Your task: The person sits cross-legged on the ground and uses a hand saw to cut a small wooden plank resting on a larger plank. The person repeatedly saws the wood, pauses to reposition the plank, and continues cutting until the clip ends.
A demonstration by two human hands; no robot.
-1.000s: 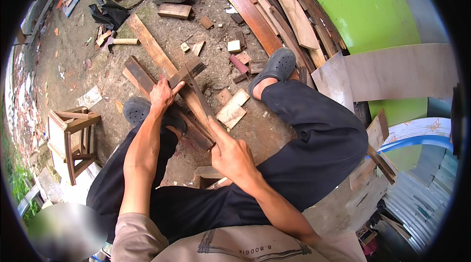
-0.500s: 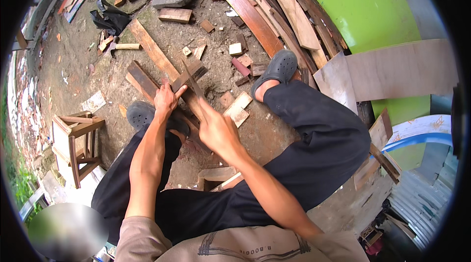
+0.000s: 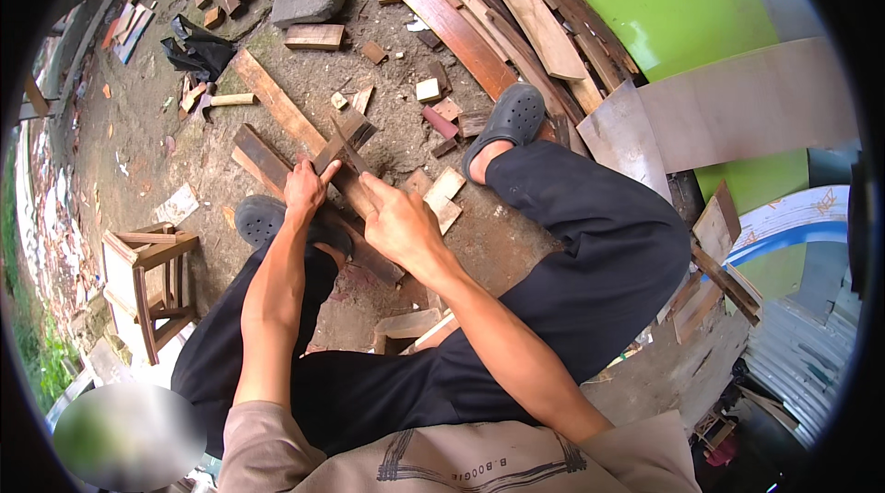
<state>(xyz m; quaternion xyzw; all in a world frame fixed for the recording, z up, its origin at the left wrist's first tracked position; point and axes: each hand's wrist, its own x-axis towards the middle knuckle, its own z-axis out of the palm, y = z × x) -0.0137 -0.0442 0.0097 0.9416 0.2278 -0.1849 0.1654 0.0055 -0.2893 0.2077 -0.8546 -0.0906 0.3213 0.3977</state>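
Observation:
My right hand (image 3: 403, 227) is closed round the handle of a handsaw (image 3: 351, 143), its narrow dark blade pointing away from me. The handle is hidden in my fist, and the teeth are too small to make out. Under the blade a short wooden piece (image 3: 329, 154) lies crosswise over a long plank (image 3: 277, 103). My left hand (image 3: 304, 187) grips the piece's near-left end, thumb out toward the blade. Beside that hand a darker board (image 3: 261, 154) runs under the same piece.
A hammer (image 3: 230, 100) lies left of the long plank, near a black plastic bag (image 3: 198, 48). A grey stone block (image 3: 309, 0) and wood offcuts (image 3: 428, 90) are scattered beyond. Long boards (image 3: 442, 18) are piled at the right, and a small wooden stool (image 3: 152, 276) stands left.
My right hand has pushed the handsaw forward, bringing my fist closer to the short wooden piece. My left hand keeps its grip. The whole view has shifted slightly.

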